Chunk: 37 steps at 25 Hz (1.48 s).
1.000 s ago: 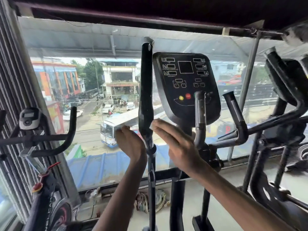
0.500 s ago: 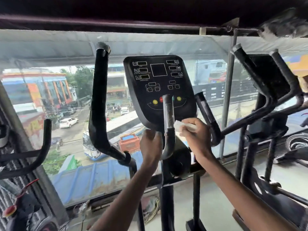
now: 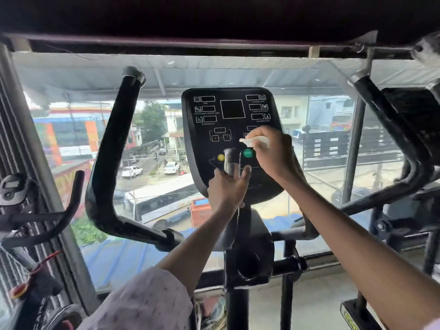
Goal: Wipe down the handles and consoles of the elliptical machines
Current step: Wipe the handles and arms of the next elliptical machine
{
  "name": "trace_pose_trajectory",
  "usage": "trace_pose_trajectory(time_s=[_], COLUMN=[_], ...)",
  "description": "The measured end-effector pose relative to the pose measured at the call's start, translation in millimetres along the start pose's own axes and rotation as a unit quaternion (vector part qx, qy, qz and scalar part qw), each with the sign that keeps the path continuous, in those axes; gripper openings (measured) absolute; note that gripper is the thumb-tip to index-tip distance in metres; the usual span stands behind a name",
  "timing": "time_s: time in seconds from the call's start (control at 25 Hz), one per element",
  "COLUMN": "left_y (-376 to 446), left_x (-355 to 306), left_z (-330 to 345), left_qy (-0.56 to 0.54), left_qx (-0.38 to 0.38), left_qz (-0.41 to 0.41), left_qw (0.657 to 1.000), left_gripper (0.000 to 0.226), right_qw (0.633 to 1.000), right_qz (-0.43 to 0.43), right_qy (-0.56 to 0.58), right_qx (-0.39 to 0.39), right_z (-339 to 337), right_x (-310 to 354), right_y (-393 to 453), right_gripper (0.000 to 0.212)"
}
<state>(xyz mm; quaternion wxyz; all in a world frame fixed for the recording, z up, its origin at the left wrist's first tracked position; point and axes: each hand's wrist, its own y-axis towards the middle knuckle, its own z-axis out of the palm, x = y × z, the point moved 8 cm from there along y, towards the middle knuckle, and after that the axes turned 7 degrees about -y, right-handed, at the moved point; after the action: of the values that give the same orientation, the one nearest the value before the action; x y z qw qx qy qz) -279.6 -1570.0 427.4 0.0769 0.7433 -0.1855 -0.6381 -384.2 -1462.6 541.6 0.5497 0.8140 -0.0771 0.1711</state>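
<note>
One console (image 3: 228,129) is under my wipe right now, and that's about as far as I'd judge this job has got. My right hand (image 3: 273,156) pinches the white wipe (image 3: 256,140) and presses it on the lower right of the panel, just above the green button (image 3: 248,153). My left hand (image 3: 226,189) curls around the short grey grip (image 3: 232,163) in front of the panel, steadying me. Whether the big curved handle (image 3: 107,148) on my left is clean, I can't tell from here. Most of the panel face looks left to cover, and the neighbouring machine (image 3: 404,129) on my right waits too, so I'd say plenty remains.
</note>
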Motion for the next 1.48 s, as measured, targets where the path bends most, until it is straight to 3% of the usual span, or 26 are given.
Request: trace_pose_trajectory(time_s=[0.16, 0.6, 0.88, 1.08, 1.32, 1.48], left_y=[2, -2, -2, 1, 2, 5], left_x=[-4, -2, -1, 3, 2, 3], left_z=[-3, -2, -2, -1, -1, -1], left_qy=[0.039, 0.027, 0.033, 0.032, 0.037, 0.037], left_qx=[-0.008, -0.007, -0.007, -0.013, -0.013, -0.016], left_qz=[0.008, 0.019, 0.019, 0.015, 0.018, 0.03], left_qw=[0.999, 0.999, 0.999, 0.999, 0.999, 0.999], left_gripper=[0.016, 0.011, 0.009, 0.016, 0.012, 0.014], right_qw=[0.995, 0.977, 0.986, 0.978, 0.991, 0.994], right_qz=[-0.051, -0.055, -0.091, -0.069, -0.133, -0.1], right_qy=[-0.004, -0.007, -0.021, -0.024, -0.001, -0.033], right_qx=[0.09, 0.208, 0.138, 0.197, 0.031, 0.036], right_z=[46, 51, 35, 55, 36, 45], right_x=[-3, -5, -4, -2, 14, 8], right_y=[24, 21, 8, 22, -23, -7], right_gripper=[0.028, 0.029, 0.033, 0.028, 0.047, 0.044])
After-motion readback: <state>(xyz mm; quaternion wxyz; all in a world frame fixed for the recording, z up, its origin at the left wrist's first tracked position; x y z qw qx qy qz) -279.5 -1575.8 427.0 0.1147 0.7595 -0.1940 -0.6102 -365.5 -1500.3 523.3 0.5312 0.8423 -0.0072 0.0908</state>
